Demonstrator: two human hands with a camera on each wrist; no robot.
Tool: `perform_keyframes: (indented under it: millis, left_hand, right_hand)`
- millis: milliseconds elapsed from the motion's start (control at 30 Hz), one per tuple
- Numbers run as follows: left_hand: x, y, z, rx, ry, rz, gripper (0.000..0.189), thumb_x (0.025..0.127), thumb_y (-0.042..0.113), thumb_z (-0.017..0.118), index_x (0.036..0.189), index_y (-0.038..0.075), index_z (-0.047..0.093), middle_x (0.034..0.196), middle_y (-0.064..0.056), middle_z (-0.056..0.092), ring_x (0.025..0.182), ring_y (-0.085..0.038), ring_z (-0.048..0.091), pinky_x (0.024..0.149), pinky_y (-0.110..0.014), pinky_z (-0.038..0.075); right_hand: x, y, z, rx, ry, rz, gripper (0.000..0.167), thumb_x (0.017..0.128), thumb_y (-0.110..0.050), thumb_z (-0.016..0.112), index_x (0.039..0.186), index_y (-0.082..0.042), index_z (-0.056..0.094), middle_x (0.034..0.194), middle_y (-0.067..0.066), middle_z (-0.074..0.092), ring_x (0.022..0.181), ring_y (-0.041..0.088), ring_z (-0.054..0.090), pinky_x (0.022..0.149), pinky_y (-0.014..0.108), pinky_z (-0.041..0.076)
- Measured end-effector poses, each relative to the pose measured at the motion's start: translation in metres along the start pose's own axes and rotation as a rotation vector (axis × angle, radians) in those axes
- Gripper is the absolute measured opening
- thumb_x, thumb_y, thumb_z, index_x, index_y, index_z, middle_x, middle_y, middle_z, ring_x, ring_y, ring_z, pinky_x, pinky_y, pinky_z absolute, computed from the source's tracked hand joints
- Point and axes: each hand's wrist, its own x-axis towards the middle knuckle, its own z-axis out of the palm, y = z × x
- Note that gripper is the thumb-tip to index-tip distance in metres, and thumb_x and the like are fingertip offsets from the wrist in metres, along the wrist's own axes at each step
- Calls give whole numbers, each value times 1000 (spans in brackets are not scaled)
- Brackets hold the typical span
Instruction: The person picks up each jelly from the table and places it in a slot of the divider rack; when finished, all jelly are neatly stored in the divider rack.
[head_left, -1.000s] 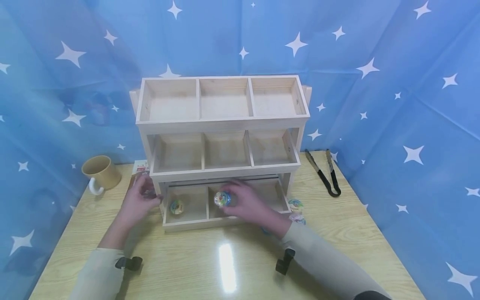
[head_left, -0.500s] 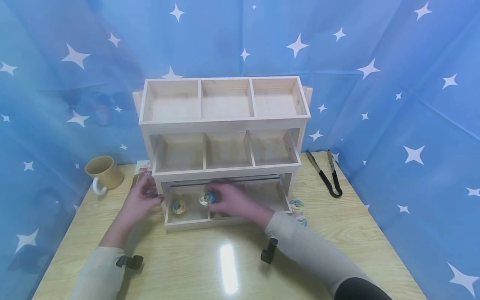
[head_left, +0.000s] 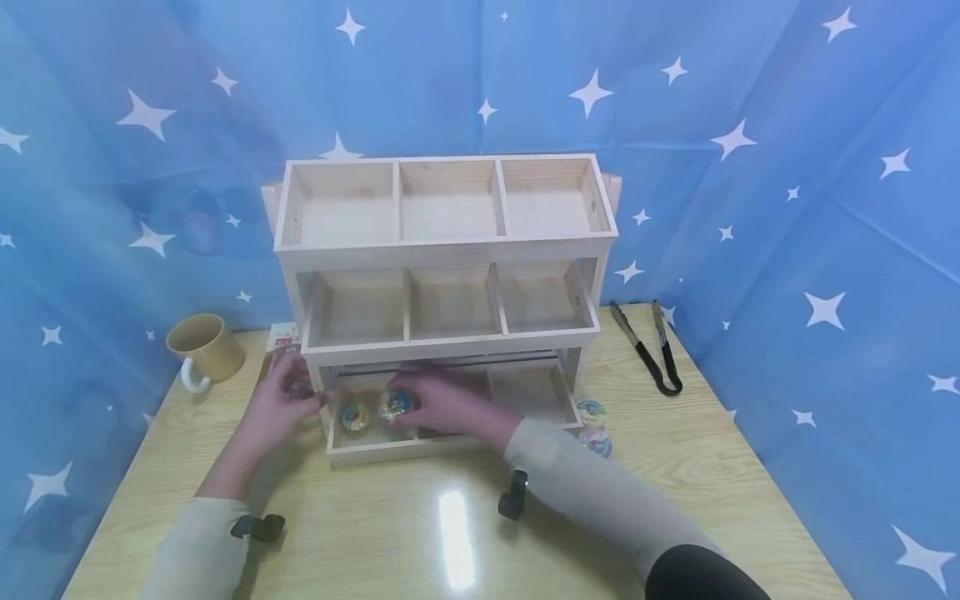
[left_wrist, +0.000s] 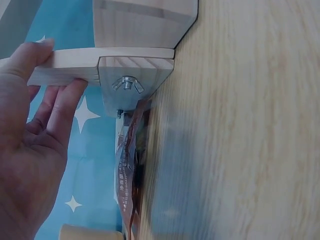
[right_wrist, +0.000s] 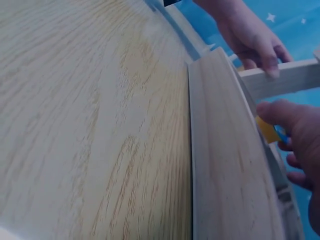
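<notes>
A light wooden three-tier rack (head_left: 446, 254) stands against the backdrop, each tier split into three compartments. My right hand (head_left: 442, 402) reaches into the bottom tier and holds a small round cup (head_left: 393, 404) with a shiny, colourful lid, low in the left compartment. Beside it lies a similar cup (head_left: 355, 415), its lid yellowish. Whether the held cup touches the compartment floor cannot be seen. At the rack's left side my left hand (head_left: 279, 398) grips the upright (left_wrist: 67, 65), thumb on one face and fingers on the other.
More small cups (head_left: 594, 439) sit on the table just right of the rack. Black-handled tongs (head_left: 651, 354) lie further right. A tan mug (head_left: 213, 350) with a white handle stands back left. Behind my left hand, a brown printed packet (left_wrist: 127, 175) leans by the rack.
My right hand has carried its cup leftward from the middle compartment over the divider and down into the left one. My left hand has stayed on the upright.
</notes>
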Motion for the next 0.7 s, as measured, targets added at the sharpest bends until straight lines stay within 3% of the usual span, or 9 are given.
perform_keyframes:
  millis: [100,200,333,700]
  left_hand:
    - [0,-1,0,0,-2,8,54,96,5,85,142,5,56,129,-17,68,120,-30,65,99,-25,58]
    - [1,-2,1,-3,2,20,54,95,3,85,141,4,56,128,-17,68,118,-31,66,102,-44,63]
    - [2,-3,1,-22,3,31,54,95,1,84,141,3,55,128,-21,68,119,-36,65,105,-65,59]
    - [1,-4,0,-38,-12,8,56,96,3,84,143,4,54,131,-24,68,123,-43,65,106,-69,57]
  right_hand:
    - [3,-2,3,-42,-17,-8,50,95,-39,89,136,-16,74,130,-8,69,117,7,62,103,19,52]
    - [6,-4,5,-63,-25,-24,50,95,-38,89,137,-16,74,133,-7,69,120,9,61,105,19,52]
    - [10,-5,9,-99,-41,-35,49,95,-42,87,137,-19,74,131,-10,69,119,7,60,104,20,52]
    - [12,1,19,-151,-64,-8,48,96,-47,85,136,-23,75,127,-13,69,119,7,59,106,23,51]
